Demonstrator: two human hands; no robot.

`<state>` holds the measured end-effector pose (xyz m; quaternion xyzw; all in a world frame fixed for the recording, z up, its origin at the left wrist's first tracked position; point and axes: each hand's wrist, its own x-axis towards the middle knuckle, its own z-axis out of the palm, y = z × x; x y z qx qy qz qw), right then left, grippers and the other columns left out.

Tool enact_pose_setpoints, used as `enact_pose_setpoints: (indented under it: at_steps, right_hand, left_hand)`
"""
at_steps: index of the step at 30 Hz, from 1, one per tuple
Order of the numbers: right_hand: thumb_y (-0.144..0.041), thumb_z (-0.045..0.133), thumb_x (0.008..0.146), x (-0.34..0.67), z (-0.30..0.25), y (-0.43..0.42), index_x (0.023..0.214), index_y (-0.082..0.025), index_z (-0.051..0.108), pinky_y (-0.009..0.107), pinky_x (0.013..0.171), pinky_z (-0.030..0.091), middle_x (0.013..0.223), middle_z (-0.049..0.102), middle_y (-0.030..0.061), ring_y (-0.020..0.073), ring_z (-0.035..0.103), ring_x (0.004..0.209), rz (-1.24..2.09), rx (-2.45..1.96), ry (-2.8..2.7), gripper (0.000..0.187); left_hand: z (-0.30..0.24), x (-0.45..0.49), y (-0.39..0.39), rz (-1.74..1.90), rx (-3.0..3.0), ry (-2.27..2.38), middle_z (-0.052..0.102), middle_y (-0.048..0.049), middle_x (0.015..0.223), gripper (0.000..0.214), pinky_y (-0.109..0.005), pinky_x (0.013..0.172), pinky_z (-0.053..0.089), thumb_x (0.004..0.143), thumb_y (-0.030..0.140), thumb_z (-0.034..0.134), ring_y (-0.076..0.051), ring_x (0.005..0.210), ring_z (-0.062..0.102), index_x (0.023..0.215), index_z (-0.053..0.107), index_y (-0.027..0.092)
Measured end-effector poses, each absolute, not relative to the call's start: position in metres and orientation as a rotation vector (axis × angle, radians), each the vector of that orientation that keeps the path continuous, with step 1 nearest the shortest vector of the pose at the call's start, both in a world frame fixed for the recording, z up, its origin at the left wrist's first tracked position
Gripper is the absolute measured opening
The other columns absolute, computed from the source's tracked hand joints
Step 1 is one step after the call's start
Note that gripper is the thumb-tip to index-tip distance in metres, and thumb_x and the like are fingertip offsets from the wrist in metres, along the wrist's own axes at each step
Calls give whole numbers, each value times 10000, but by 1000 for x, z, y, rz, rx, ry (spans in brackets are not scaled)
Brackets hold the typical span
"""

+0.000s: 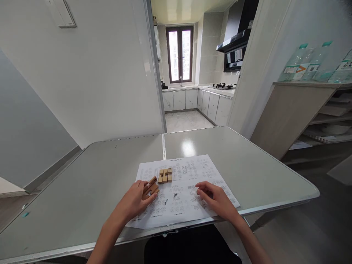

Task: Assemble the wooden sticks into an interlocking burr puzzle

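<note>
At the near side of the desk (126,154), seen from the head camera, your left hand (136,197) is closed around some wooden pieces (150,190), its fingers over them and its thumb along the near side. Just beyond them, slightly to the right, a group of notched wooden blocks (165,176) sits side by side on the printed sheet (180,185), between your two hands but much nearer the left one. Your right hand (216,198) rests over the right part of the sheet, fingers curled toward the thumb; you cannot tell from this angle whether it pinches anything.

Under the sheet, your desk is pale grey-green with a metal rim and a light seam (164,146) running away from you. A small teal scrap (25,214) lies near its left edge. Past the far edge, a doorway opens on a kitchen with a window (180,55), a tap (180,81), a stove (222,86) and white cabinets (179,100). To your right, clear bottles (294,64) with green caps stand on a wooden shelf unit (298,110).

Rows of small drawings and headings cover the sheet, too small to read. The bottle labels are also unreadable, though one carries an orange, arrow-like mark.
</note>
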<state>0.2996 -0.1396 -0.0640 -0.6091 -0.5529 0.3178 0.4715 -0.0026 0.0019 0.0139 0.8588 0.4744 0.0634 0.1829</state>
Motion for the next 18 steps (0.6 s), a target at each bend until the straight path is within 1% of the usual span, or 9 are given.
enact_pose_setpoints:
  at_steps: [4,8,12,18]
  right_hand:
    - [-523,579,993,299,-62,-141,1117,-240,700,318,738,501,948,733,35,206,660,843,780,-1497,-1355,332]
    - [-515,582,993,299,-60,-141,1114,-244,698,319,737,503,946,728,33,204,655,839,793,-1489,-1341,318]
    - [-515,582,990,299,-62,-141,1111,-243,700,330,746,511,943,730,37,210,658,839,791,-1490,-1342,320]
    - [-503,582,990,299,-61,-141,1115,-246,701,340,770,513,954,739,35,219,674,869,782,-1490,-1344,310]
  left_hand:
    - [14,-3,0,159,2421,1336,683,-169,1193,573,-397,841,515,898,616,516,-323,1036,666,1203,650,150]
    - [14,-4,-1,148,2431,1339,675,-158,1199,523,-402,859,509,871,553,557,-322,1047,659,1199,644,155]
    - [13,-5,0,131,2429,1350,663,-158,1213,493,-408,874,502,852,526,588,-320,1057,648,1188,636,168]
    - [11,-6,4,70,2436,1352,653,-163,1196,450,-411,858,489,869,542,560,-316,1033,643,1103,630,164]
